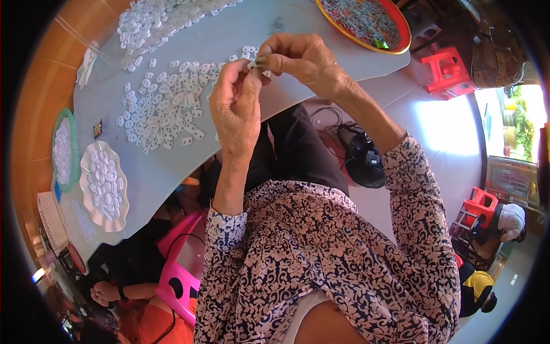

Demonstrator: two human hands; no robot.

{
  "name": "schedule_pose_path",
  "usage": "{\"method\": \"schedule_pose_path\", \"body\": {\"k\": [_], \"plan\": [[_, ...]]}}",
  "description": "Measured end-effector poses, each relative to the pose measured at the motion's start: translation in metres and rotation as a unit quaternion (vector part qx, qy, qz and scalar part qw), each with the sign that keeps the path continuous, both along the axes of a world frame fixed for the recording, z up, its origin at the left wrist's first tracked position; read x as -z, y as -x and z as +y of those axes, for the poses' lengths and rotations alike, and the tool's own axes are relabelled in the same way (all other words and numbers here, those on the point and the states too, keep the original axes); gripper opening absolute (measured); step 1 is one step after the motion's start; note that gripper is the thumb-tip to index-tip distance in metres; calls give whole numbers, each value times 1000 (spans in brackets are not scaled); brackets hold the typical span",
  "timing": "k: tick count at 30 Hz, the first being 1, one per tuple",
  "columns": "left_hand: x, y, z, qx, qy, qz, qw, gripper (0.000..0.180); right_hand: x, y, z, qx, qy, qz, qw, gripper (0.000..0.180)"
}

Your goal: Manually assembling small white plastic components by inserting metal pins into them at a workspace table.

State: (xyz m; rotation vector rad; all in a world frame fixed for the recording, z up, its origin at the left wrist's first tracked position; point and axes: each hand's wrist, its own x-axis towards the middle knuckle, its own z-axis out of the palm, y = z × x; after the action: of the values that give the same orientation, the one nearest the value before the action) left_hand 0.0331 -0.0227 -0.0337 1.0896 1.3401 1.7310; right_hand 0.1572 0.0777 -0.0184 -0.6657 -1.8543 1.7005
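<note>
My two hands meet over the table's near edge. Between thumb and fingers of my left hand [236, 106] is a small white plastic piece [252, 65]. Closed in a pinch, the fingertips of my right hand [303, 62] touch that piece from the right; anything else in them is too small or hidden to make out. A loose spread of similar white plastic pieces [172, 106], many with a dark hole, lies on the grey table [189, 51] left of my hands. A few more sit just behind my fingertips.
A red-and-yellow-rimmed round tray [405, 43] holds small grey metal pieces at the far right. At left stand a scalloped white dish [87, 189] and a green basket [74, 166], both with white pieces. A pink chair [177, 281], red stools [450, 71] and another person's hand [106, 291] are nearby.
</note>
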Motion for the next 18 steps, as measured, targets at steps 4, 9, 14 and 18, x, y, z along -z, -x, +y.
{"method": "schedule_pose_path", "body": {"k": [4,9,14,18], "plan": [[7,2,0,0,-9,36,999,13,12,-6,-7,21,36,12,999,17],[10,1,-2,8,6,72,997,13,17,-1,-11,43,-19,30,998,18],[2,0,-4,13,43,41,998,16,12,-7,-12,55,-15,15,998,18],[1,0,-4,22,62,37,997,25,11,-8,-13,49,-9,19,999,21]]}}
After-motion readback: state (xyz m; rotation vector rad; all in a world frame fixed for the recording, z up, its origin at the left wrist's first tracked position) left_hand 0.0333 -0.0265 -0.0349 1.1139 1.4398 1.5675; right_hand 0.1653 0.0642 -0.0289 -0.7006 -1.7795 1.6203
